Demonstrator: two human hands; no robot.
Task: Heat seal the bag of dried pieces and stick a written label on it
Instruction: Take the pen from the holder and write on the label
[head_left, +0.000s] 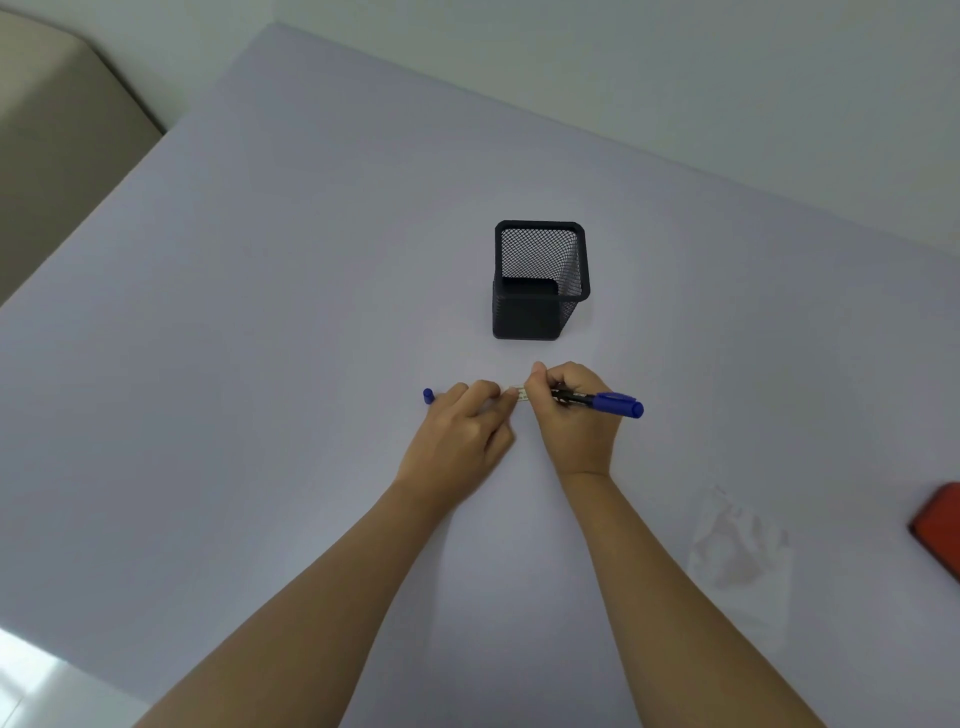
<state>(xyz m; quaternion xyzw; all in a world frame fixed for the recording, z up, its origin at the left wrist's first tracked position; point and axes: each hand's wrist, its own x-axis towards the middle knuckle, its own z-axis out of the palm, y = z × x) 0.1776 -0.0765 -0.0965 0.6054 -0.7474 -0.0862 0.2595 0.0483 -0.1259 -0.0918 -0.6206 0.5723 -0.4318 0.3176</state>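
Note:
A small pale label (520, 393) lies on the lavender table between my hands. My left hand (462, 426) presses its fingertips on the label's left end. My right hand (574, 410) grips a blue marker (605, 402), its capped rear end pointing right and its tip hidden under my fingers at the label. The marker's blue cap (428, 396) lies just left of my left hand. A clear plastic bag (737, 551) lies flat on the table at the right, its contents hard to make out.
A black mesh pen holder (540, 280) stands behind my hands. A red object (940, 530) is cut off at the right edge. A beige chair (57, 135) sits beyond the table's left edge.

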